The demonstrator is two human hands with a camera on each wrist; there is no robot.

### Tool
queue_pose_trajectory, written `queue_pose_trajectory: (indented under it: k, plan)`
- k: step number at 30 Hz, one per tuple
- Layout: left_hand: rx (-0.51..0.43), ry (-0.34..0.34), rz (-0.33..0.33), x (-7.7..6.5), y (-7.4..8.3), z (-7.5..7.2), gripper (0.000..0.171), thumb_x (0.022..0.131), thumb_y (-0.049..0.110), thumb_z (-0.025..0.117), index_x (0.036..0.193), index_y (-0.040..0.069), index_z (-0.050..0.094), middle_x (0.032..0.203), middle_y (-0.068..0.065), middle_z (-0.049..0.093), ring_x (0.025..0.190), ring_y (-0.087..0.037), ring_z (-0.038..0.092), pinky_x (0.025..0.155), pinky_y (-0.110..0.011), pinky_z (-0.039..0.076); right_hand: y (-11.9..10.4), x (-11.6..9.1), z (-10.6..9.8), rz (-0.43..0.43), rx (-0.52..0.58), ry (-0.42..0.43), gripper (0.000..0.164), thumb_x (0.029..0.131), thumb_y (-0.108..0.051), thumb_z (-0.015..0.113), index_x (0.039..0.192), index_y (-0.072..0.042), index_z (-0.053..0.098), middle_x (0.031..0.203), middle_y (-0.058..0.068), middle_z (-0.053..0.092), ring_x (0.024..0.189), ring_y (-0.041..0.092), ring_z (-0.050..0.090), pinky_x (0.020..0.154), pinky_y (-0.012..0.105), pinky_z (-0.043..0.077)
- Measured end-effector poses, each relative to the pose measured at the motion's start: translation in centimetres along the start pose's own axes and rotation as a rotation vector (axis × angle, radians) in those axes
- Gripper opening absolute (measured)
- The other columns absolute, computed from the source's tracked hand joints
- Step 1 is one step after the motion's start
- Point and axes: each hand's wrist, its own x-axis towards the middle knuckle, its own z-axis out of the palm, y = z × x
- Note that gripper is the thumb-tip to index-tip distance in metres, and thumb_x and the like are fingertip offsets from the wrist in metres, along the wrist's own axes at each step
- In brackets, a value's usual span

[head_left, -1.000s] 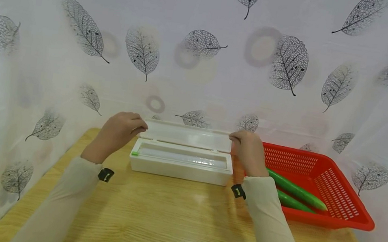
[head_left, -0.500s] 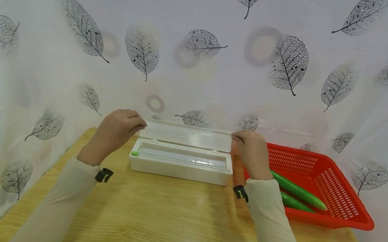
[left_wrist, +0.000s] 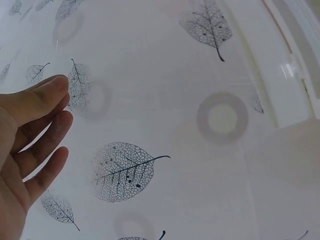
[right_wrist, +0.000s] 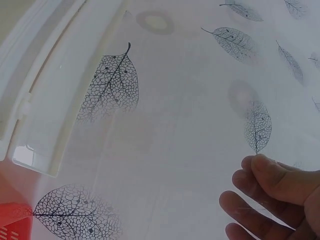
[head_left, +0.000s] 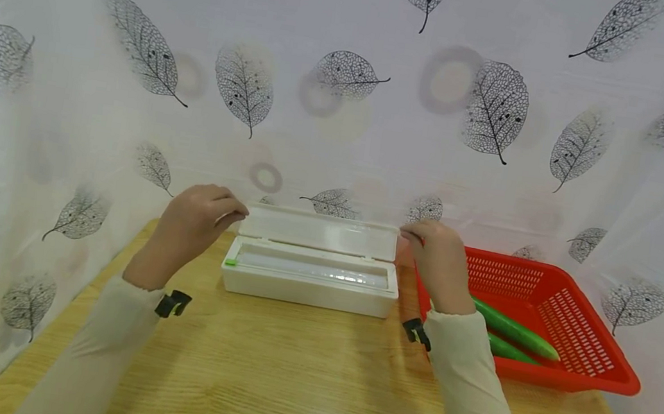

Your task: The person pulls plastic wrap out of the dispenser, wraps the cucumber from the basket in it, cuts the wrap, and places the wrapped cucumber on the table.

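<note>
A long white cling film dispenser (head_left: pixel 309 293) stands at the middle back, a clear-looking roll (head_left: pixel 311 269) inside and a small green slider (head_left: pixel 231 262) at its left end. Its lid (head_left: pixel 319 232) is raised at the back. My left hand (head_left: pixel 196 221) is beside the lid's left corner, my right hand (head_left: pixel 437 259) beside its right corner. Both wrist views show each hand apart from the lid, thumb near the index finger and the other fingers loosely bent. I see nothing between the fingertips; a thin clear film there would be hard to make out.
A red plastic basket (head_left: pixel 600 298) at the right holds green cucumbers (head_left: pixel 517 328), partly hidden by the right arm. The wooden table (head_left: pixel 278 375) lies in front of the dispenser. A leaf-printed white sheet (head_left: pixel 345 153) hangs close behind and at the sides.
My hands have drawn slightly apart, the left moving left and the right moving right, away from the lid corners. The dispenser and raised lid have stayed in place.
</note>
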Motion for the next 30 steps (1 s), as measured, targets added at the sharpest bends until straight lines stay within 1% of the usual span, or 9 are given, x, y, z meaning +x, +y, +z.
queue_pose_trajectory:
  k: [4,11,15,21,24,26,28,30]
  plan:
    - [-0.008,0.013,0.001,-0.3,0.2,-0.4,0.009,0.073,0.004,0.076,0.080,0.004,0.072,0.077,-0.008,0.070,0.069,-0.024,0.064,0.067,-0.037,0.054,-0.3,-0.2,-0.5,-0.006,-0.009,0.003,0.013,0.083,-0.003,0.068,0.095,-0.001,0.073,0.096,0.014,0.071,0.090,0.031,0.066,0.081,0.044,0.055]
    - [0.006,0.045,0.011,-0.5,0.5,-1.0,0.010,0.072,0.005,0.077,0.081,0.005,0.072,0.077,-0.008,0.070,0.071,-0.025,0.064,0.067,-0.037,0.054,-0.5,-0.6,-1.0,-0.055,0.000,0.040,0.014,0.081,-0.001,0.069,0.094,0.000,0.073,0.094,0.016,0.071,0.089,0.031,0.067,0.081,0.044,0.055]
    - [0.007,0.065,0.014,-0.8,0.7,-1.3,0.011,0.072,0.005,0.078,0.081,0.006,0.073,0.077,-0.007,0.070,0.070,-0.025,0.064,0.066,-0.036,0.054,-0.8,-1.0,-1.5,-0.061,-0.006,0.041,0.015,0.081,-0.001,0.069,0.095,0.000,0.073,0.090,0.015,0.071,0.085,0.030,0.066,0.080,0.043,0.055]
    - [0.001,0.080,0.057,-1.6,1.2,-2.2,0.013,0.069,0.005,0.079,0.080,0.007,0.073,0.076,-0.005,0.069,0.067,-0.022,0.063,0.062,-0.034,0.052,-1.3,-1.9,-2.3,-0.087,-0.024,0.037,0.015,0.079,-0.001,0.071,0.094,0.000,0.074,0.087,0.014,0.071,0.082,0.029,0.066,0.077,0.043,0.056]
    - [-0.008,0.076,0.093,-2.2,1.6,-2.6,0.016,0.066,0.005,0.081,0.080,0.007,0.073,0.075,-0.004,0.069,0.066,-0.019,0.062,0.061,-0.033,0.052,-1.3,-2.6,-2.6,-0.096,-0.035,0.015,0.017,0.077,0.000,0.072,0.093,-0.001,0.074,0.088,0.012,0.071,0.083,0.028,0.066,0.076,0.042,0.056]
    - [-0.030,0.065,0.111,-2.6,1.8,-2.9,0.019,0.063,0.004,0.082,0.079,0.009,0.073,0.074,-0.003,0.069,0.065,-0.017,0.062,0.059,-0.032,0.051,-1.5,-3.2,-2.9,-0.096,-0.032,-0.007,0.018,0.076,-0.001,0.073,0.093,-0.003,0.075,0.088,0.011,0.072,0.084,0.027,0.066,0.078,0.042,0.057]
    - [-0.074,0.036,0.131,-3.1,1.8,-3.2,0.023,0.060,0.003,0.083,0.078,0.010,0.073,0.073,0.000,0.069,0.064,-0.014,0.061,0.057,-0.027,0.049,-1.7,-3.9,-3.2,-0.107,-0.032,-0.039,0.019,0.075,-0.003,0.074,0.094,-0.004,0.075,0.090,0.010,0.072,0.085,0.026,0.067,0.079,0.041,0.057]
    - [-0.139,-0.019,0.135,-3.7,1.8,-3.4,0.025,0.059,0.002,0.084,0.078,0.014,0.073,0.072,0.005,0.068,0.063,-0.009,0.059,0.057,-0.020,0.046,-1.9,-4.6,-3.6,-0.128,-0.022,-0.080,0.019,0.075,-0.004,0.075,0.094,-0.006,0.075,0.089,0.008,0.072,0.084,0.024,0.067,0.078,0.039,0.057]
